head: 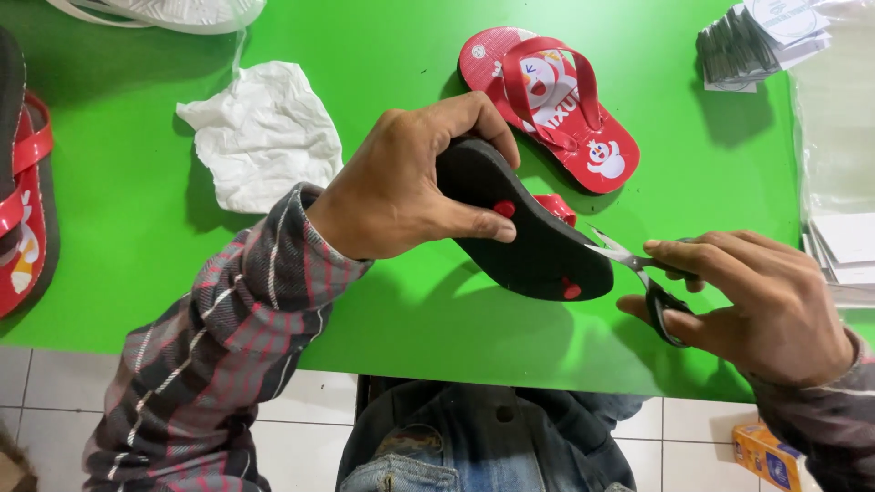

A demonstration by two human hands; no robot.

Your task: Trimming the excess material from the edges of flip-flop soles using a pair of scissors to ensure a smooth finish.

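My left hand (401, 187) grips a small flip-flop (529, 232) turned sole-up, its black underside showing two red strap plugs. My right hand (756, 305) holds black-handled scissors (638, 269), whose open blades touch the sandal's edge at the right, near a red plug. A matching red flip-flop (547, 105) with a cartoon print and red straps lies face-up on the green table (410, 55) just behind.
A crumpled white paper (264, 132) lies at the left middle. Another red sandal (23, 200) sits at the far left edge. A stack of grey cards (747, 46) and clear plastic bags (838, 137) occupy the right. A small orange box (770, 456) is on the tiled floor.
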